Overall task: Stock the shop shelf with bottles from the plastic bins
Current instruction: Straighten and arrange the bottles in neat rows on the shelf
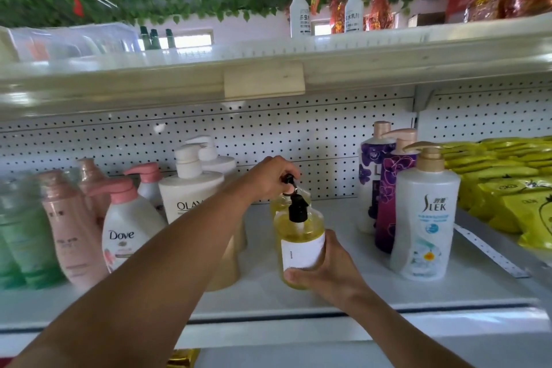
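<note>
A yellow bottle with a white label and black pump stands on the white shop shelf, in the gap between two bottle groups. My right hand grips its lower body from the right. My left hand reaches further back and pinches the black pump head of a second yellow bottle, which is mostly hidden behind the first. No plastic bin is in view.
Left of the gap stand a white Olay pump bottle, a Dove bottle, pink and green bottles. To the right are a white Slek bottle, purple bottles and yellow packets. An upper shelf overhangs.
</note>
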Motion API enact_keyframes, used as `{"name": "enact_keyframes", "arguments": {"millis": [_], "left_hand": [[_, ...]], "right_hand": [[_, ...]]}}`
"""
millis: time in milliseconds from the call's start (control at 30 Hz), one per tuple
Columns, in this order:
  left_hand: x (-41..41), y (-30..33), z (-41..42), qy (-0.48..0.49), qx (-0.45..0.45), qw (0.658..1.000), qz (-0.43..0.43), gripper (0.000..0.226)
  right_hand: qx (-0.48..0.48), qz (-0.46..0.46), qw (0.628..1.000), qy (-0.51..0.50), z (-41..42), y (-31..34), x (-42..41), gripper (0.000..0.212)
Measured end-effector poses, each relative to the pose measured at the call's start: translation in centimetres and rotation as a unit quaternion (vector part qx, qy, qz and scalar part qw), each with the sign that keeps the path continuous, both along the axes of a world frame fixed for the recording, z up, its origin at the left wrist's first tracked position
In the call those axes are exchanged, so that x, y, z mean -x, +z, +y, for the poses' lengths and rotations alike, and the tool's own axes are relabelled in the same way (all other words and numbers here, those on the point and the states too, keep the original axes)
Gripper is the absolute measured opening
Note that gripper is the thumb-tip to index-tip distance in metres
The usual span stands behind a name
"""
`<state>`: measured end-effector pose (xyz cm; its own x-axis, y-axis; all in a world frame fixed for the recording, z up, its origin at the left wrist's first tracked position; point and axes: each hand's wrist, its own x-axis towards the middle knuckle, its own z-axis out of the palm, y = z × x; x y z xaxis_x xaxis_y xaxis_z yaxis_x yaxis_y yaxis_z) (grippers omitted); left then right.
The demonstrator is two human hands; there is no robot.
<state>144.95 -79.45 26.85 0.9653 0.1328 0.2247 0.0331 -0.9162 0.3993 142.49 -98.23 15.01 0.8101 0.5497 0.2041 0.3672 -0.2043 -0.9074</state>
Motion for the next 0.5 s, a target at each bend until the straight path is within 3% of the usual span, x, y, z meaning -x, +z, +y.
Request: {"name": "enact_keyframes", "arguments": {"millis": [300, 500], "left_hand": [[0.9, 0.5, 0.4, 0.017, -0.078, 0.996, 0.038, 0.029], [1.4, 1.9, 0.0, 0.03, -0.105, 0.992, 0.065, 0.048]], "right_hand": [[-0.014, 0.004, 1.0, 0.014, 2.0, -0.4, 1.6, 0.073], [-0.032, -0.005, 0.999, 0.025, 1.9, -0.7, 1.9, 0.068]]}}
